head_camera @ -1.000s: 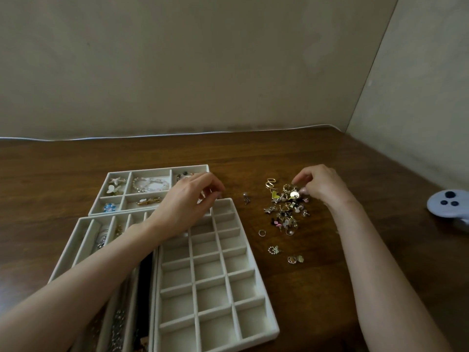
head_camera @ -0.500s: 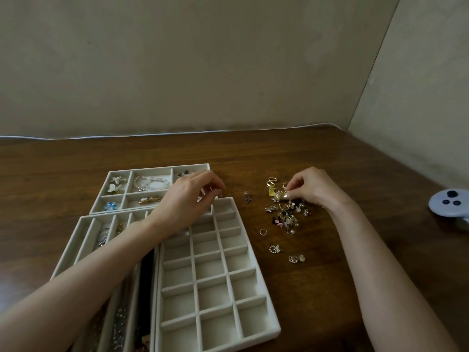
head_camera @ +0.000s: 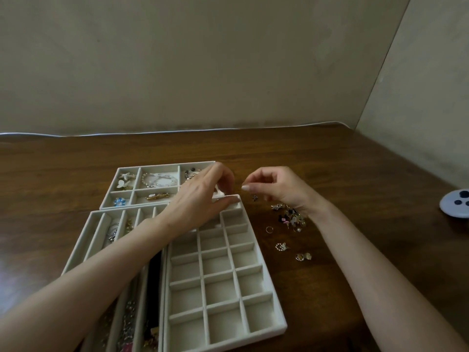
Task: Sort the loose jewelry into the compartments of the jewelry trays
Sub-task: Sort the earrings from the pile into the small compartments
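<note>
Where the far tray [head_camera: 162, 165] sits, pearl bracelet [head_camera: 158, 179] inside — long tray [head_camera: 81, 237], chains [head_camera: 113, 231].

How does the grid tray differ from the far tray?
The grid tray has many small equal cells; the far tray has fewer, larger, unequal ones. The grid tray's uncovered cells look empty; the far tray's hold jewelry. Both are pale and sit on the wooden table.

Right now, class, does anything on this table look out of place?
Loose jewelry lies scattered on the table right of the grid tray, unsorted. A white device at the right edge isn't jewelry.
</note>
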The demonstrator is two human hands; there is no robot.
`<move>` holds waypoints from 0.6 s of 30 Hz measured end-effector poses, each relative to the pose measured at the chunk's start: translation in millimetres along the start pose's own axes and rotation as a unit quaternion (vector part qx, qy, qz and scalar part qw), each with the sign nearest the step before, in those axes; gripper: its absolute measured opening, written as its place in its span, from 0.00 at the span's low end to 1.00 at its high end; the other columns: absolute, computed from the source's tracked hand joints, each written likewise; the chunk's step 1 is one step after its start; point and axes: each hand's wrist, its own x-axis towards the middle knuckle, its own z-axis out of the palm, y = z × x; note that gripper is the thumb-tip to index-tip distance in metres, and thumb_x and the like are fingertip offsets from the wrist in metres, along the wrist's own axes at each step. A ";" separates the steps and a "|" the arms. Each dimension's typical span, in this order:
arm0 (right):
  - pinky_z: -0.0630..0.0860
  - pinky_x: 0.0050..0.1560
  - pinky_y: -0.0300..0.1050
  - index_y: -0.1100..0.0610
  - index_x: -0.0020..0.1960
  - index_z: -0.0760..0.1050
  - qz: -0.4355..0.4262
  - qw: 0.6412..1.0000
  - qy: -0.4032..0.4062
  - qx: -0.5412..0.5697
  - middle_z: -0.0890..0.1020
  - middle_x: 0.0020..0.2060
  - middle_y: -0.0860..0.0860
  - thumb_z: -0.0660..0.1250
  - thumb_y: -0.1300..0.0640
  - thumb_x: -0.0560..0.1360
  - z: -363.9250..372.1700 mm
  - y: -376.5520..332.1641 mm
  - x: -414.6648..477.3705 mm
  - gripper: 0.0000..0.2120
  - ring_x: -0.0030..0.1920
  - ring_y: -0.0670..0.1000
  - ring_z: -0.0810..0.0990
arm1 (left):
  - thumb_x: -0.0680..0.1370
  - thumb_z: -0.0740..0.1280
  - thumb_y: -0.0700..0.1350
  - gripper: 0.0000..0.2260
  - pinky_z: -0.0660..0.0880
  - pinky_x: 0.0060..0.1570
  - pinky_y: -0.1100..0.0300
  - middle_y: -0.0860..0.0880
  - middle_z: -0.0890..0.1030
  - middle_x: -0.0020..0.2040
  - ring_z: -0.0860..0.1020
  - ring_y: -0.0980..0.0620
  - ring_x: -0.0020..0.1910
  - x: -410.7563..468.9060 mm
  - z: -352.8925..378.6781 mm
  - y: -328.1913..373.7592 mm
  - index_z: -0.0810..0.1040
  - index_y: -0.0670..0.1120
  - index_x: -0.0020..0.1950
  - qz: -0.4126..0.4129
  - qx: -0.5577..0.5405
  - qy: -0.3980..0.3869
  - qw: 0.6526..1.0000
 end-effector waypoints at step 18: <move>0.72 0.33 0.30 0.53 0.44 0.80 -0.085 0.985 0.129 -0.072 0.82 0.36 0.48 0.68 0.53 0.75 15.8 10.3 4.8 0.05 0.34 0.40 0.78 | 0.72 0.72 0.38 0.04 0.71 0.39 0.74 0.54 0.80 0.40 0.78 0.58 0.37 9.3 -40.8 -9.6 0.82 0.45 0.44 -0.141 -0.029 0.028 0.989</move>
